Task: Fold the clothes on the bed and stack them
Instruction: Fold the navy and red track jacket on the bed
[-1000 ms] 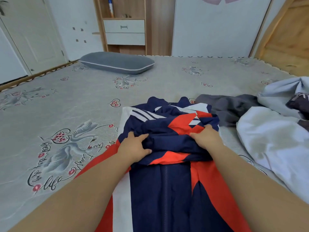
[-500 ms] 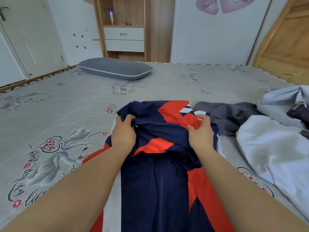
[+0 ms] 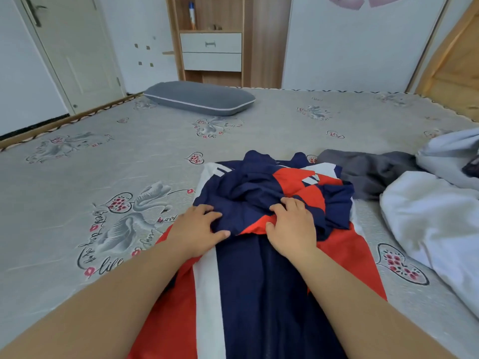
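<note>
We look down at our two bare arms reaching over a bed [image 3: 129, 156] covered with a grey sheet printed with swans and hearts. A navy, red and white jacket [image 3: 259, 294] lies lengthwise under our arms, its far end bunched into a heap. Our left hand [image 3: 197, 229] rests on the near left edge of that heap, fingers [image 3: 207, 209] curled into the navy cloth and thumb stretched flat along the fold, so it grips the fabric. Our right hand [image 3: 293, 229] sits just beside it, to the right, fingers bent and pinching the bunched cloth where navy meets red (the fingertips are partly buried in the folds). The two hands are near each other but not touching. Beyond our right fingers lies a crumpled dark grey garment [image 3: 370, 169], and further right a white garment [image 3: 435, 224] spreads off the frame edge. Well beyond our left fingers, a grey pillow [image 3: 199, 98] lies near the head of the bed.
</note>
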